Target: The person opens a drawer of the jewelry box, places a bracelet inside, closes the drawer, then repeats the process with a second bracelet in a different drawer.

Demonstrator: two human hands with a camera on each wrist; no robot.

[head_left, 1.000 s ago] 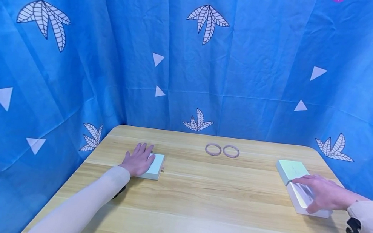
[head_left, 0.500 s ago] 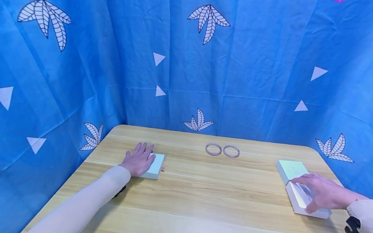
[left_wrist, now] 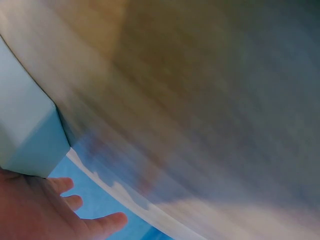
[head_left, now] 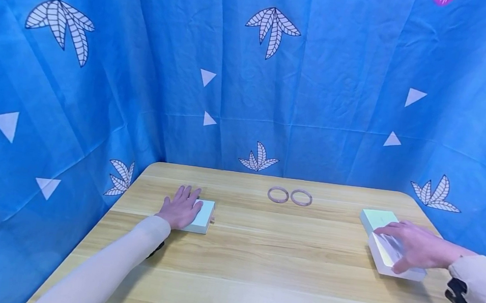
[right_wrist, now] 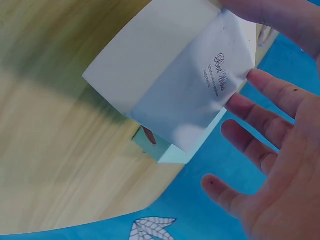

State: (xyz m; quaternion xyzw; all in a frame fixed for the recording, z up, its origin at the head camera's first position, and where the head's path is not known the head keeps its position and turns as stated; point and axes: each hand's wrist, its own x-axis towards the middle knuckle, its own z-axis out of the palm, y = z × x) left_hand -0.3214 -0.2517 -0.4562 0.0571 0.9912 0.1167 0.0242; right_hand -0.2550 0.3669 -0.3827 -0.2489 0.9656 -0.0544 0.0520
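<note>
My left hand (head_left: pixel 179 207) lies with fingers straight over a pale mint box (head_left: pixel 203 215) on the left of the table. A small pinkish tab sticks out of that box's right side. On the right, my right hand (head_left: pixel 417 246) holds a shallow white box tray (head_left: pixel 403 273) between thumb and fingertips, tilted above the table. In the right wrist view the tray shows a whitish sheet (right_wrist: pixel 190 95) printed "Best Wishes". Just beyond it sits a second mint box (head_left: pixel 379 216), partly overlapped by the tray, with a brown tab (right_wrist: pixel 149 136) at its edge.
Two pinkish bangles lie side by side near the table's back edge, a left bangle (head_left: pixel 277 201) and a right bangle (head_left: pixel 300 204). A blue patterned curtain (head_left: pixel 343 83) surrounds the wooden table (head_left: pixel 258 261) at the back and sides.
My right hand has shifted slightly left and up, raising the white tray so it overlaps the right mint box more. The left hand stays on its box.
</note>
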